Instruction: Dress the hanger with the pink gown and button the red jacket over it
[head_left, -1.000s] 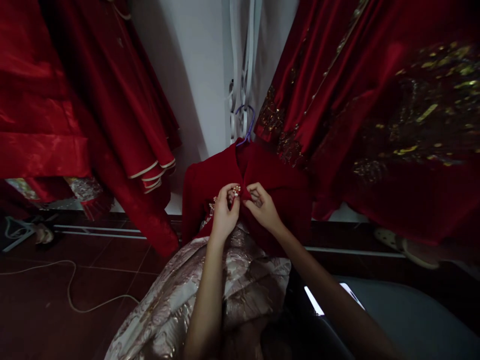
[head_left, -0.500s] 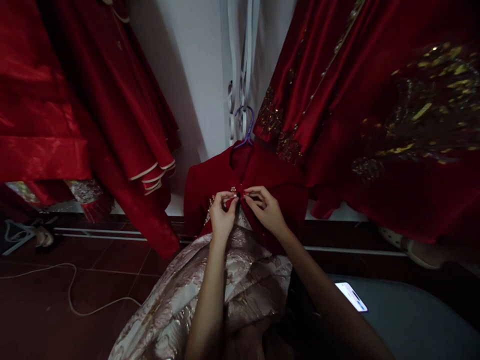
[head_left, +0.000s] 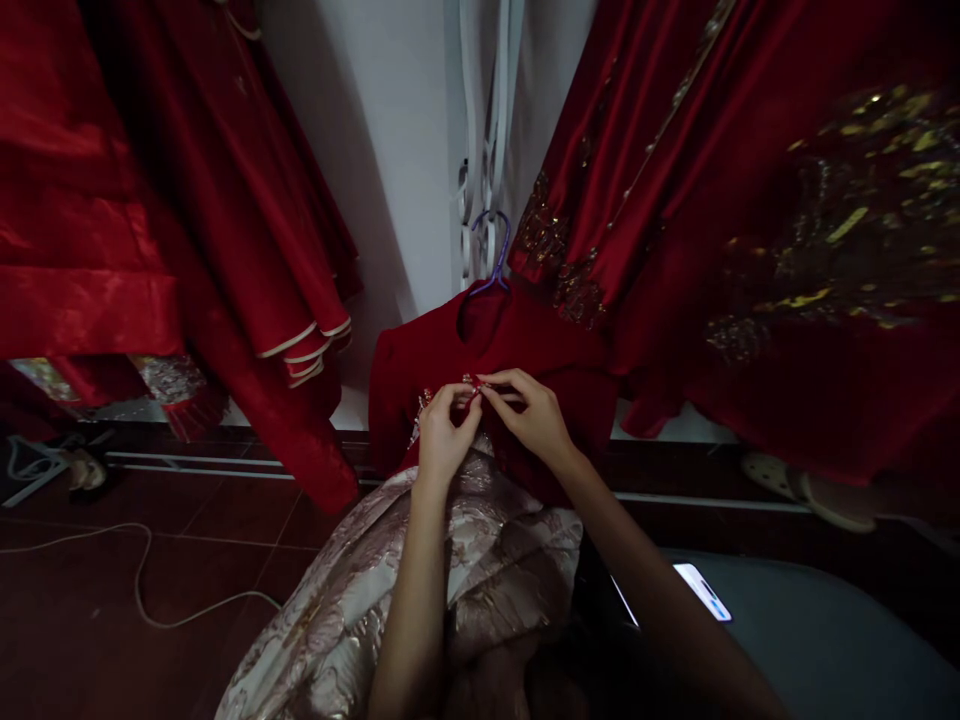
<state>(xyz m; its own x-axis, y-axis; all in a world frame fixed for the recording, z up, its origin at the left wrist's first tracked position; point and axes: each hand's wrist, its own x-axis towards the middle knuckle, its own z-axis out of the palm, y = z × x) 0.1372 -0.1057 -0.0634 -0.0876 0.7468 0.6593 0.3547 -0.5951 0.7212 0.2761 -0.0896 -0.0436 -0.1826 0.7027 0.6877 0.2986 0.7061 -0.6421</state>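
A dark red jacket hangs by a purple hanger in front of me. My left hand pinches one front edge of the jacket between thumb and fingers, by a small beaded ornament. Opposite it, my right hand is closed on the other front edge, its fingertips meeting those of the left. What exactly lies between the fingertips is too small to make out. Beaded trim shows beside my left hand. Below the jacket spreads a pale, shiny brocade skirt.
Red garments hang at left, and red gowns with gold sequins at right. A lit phone lies on a grey seat. A pale cable runs over the tiled floor. Shoes stand under the right-hand gowns.
My hands have drawn together, and the jacket's two front edges with them. The gap between the fingertips has closed. The view has shifted slightly.
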